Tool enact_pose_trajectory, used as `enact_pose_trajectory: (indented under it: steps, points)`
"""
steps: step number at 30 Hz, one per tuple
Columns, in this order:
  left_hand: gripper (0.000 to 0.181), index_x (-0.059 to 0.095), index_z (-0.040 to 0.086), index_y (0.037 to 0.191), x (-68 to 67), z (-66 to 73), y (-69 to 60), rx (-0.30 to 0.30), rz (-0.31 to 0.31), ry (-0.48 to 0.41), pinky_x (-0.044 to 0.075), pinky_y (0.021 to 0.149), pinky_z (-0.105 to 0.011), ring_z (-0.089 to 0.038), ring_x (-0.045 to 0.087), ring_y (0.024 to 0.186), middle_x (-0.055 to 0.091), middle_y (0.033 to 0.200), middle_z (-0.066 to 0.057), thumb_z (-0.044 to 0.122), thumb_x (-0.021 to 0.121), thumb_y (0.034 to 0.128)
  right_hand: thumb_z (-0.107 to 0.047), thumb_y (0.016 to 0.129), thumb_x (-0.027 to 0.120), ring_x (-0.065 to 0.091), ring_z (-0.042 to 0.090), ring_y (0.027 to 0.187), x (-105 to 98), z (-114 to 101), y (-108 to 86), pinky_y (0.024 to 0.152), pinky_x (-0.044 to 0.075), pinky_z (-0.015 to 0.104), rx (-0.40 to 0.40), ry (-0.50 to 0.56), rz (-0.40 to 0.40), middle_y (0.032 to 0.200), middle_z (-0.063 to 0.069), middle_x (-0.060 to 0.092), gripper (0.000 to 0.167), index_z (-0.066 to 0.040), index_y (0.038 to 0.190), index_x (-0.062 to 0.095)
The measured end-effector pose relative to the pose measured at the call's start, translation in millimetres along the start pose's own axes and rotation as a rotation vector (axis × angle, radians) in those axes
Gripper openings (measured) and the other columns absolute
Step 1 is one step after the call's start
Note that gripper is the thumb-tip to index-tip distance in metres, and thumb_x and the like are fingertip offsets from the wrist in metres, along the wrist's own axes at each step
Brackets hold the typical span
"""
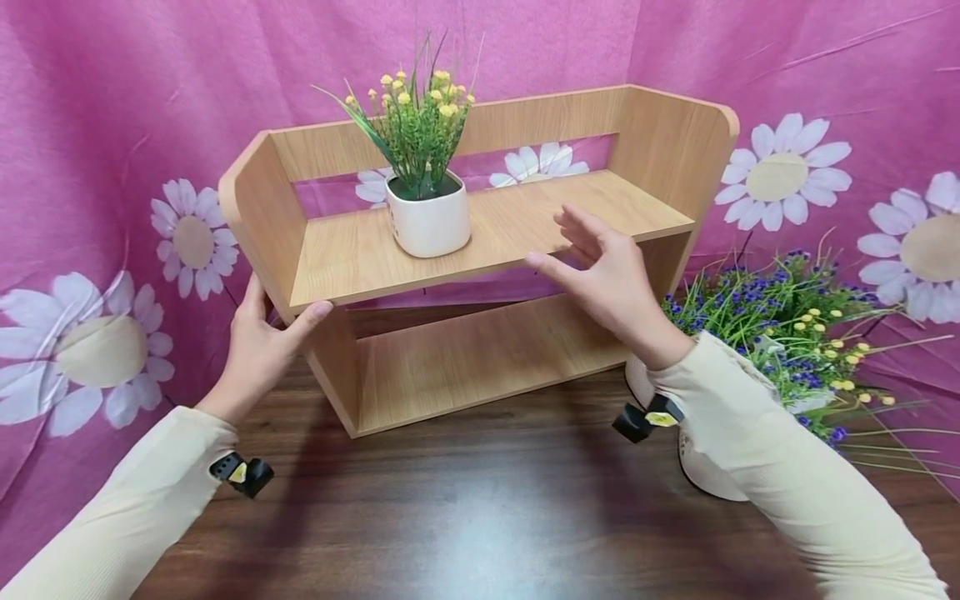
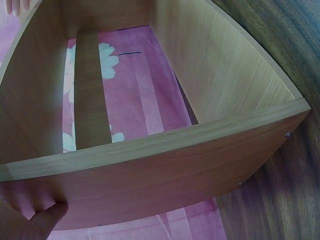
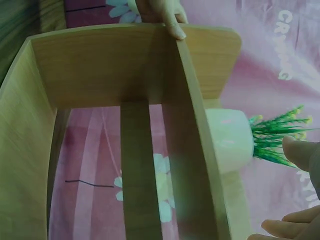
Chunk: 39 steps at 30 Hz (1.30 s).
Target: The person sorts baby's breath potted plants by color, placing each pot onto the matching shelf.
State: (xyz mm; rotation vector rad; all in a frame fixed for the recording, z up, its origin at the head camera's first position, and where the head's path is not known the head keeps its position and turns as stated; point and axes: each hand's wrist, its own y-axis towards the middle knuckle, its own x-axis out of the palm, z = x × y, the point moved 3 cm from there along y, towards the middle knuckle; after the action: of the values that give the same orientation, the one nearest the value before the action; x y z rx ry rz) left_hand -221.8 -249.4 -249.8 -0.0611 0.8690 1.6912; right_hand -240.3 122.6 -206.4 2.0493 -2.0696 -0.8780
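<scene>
A two-tier wooden shelf (image 1: pixel 480 358) stands at a slant on the table. My left hand (image 1: pixel 258 342) grips its left side panel (image 2: pixel 150 180), with the thumb over the front edge of the upper board and the fingers on the panel's outer face. On the upper board sits a white square pot (image 1: pixel 429 218) of green grass and yellow flowers (image 1: pixel 420 133). To the right of that pot, my right hand (image 1: pixel 603 275) hovers before the upper board, fingers spread and nothing in them. The same pot (image 3: pixel 230 137) shows sideways in the right wrist view.
More potted plants with purple and yellow flowers (image 1: pixel 795 325) stand right of the shelf, partly behind my right forearm. Below the shelf is a dark wooden table (image 1: pixel 450 517). A pink curtain (image 1: pixel 525 50) printed with white daisies hangs behind.
</scene>
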Motion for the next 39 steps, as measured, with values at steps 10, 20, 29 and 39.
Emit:
enact_pose_trajectory:
  steps: [10,20,29,39]
  points:
    - [0.076,0.027,0.031,0.149,0.9,-0.9,-0.2,0.001,-0.003,0.002,0.047,0.096,-0.047,-0.022,0.046,0.125,0.043,0.145,-0.004,0.025,0.071,0.0871,-0.02,0.082,0.077,0.047,0.022,0.129,-52.7,1.0,-38.0,0.1,0.043,0.02,0.038,-0.127,0.029,0.142,0.014,0.049,0.074,-0.013,0.146,0.04]
    - [0.076,0.027,0.029,0.149,1.7,-1.5,0.0,-0.008,-0.002,0.003,0.047,0.096,-0.048,-0.023,0.047,0.125,0.044,0.144,-0.006,0.026,0.071,0.0872,-0.015,0.084,0.075,0.05,0.002,0.123,-108.1,19.1,-76.4,0.091,0.042,0.006,0.095,-0.258,0.097,0.143,0.006,0.049,0.072,-0.022,0.147,0.04]
    - [0.077,0.027,0.029,0.149,1.4,-0.1,0.7,0.005,-0.001,-0.005,0.046,0.096,-0.05,-0.023,0.046,0.125,0.043,0.145,-0.006,0.024,0.072,0.0868,-0.003,0.083,0.073,0.045,-0.009,0.121,-158.0,37.6,-128.3,0.09,0.037,-0.001,0.131,-0.32,0.218,0.144,-0.01,0.047,0.074,-0.022,0.147,0.04]
    - [0.078,0.028,0.027,0.15,-1.2,-2.6,1.4,0.005,0.01,0.001,0.049,0.098,-0.041,-0.021,0.046,0.124,0.044,0.144,-0.007,0.021,0.073,0.0858,0.023,0.078,0.063,0.047,-0.005,0.123,-175.3,67.4,-168.5,0.094,0.037,0.003,0.0,-0.129,0.301,0.135,-0.014,0.054,0.075,-0.007,0.144,0.042]
